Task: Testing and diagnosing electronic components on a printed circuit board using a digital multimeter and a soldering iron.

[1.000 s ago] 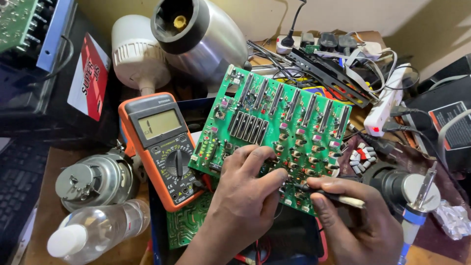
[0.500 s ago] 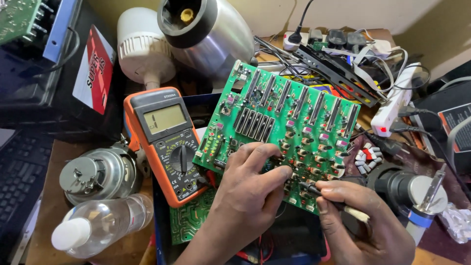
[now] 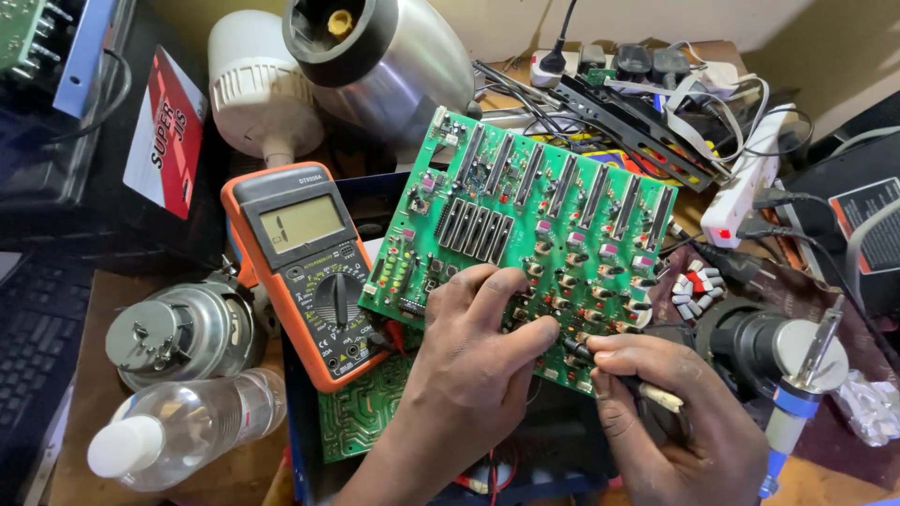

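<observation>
Cluttered tabletop (image 3: pixel 169 468): left hand (image 3: pixel 469 375) presses spread fingers on the stiff, fragile green circuit board (image 3: pixel 544 225), best gripped by its edges; right hand (image 3: pixel 675 422) pinches a probe (image 3: pixel 619 375).

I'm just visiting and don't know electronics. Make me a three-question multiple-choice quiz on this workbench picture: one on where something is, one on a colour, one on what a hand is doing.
1. Where does the clear plastic bottle with the white cap lie?
A. lower left of the bench
B. on top of the green board
C. far right, by the power strip

2. What colour is the casing of the handheld multimeter?
A. blue
B. orange
C. white

3. What is the right hand doing?
A. lying flat and empty
B. turning the meter's dial
C. pinching a thin probe against the large green circuit board

Answers:
1 A: the bottle lies at the lower left, below a round metal part.
2 B: orange rubber frames the dark meter face.
3 C: its fingers grip the probe at the board's lower edge, while the left hand rests on the board.
</observation>
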